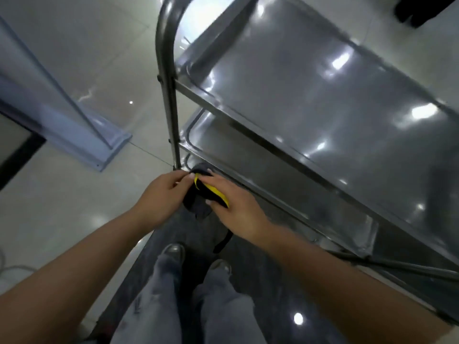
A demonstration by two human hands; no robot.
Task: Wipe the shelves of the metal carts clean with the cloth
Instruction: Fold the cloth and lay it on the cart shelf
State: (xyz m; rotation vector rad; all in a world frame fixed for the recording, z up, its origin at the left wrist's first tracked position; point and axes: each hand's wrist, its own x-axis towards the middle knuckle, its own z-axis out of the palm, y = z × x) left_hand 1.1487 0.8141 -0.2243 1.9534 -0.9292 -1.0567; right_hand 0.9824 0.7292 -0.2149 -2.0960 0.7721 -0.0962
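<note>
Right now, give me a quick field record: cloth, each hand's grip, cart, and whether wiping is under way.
cloth: dark with a yellow edge, bunched between both hands, off the shelves
left hand: fingers pinch the cloth's upper end
right hand: grip curled round the cloth
cart: metal, top shelf shiny, lower shelf beneath
upright post: just beyond the hands
wiping: not on a shelf yet

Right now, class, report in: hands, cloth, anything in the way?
Left hand and right hand both grip cloth. Cloth bunched beside cart post, off the shelves. Top shelf bare.
</note>
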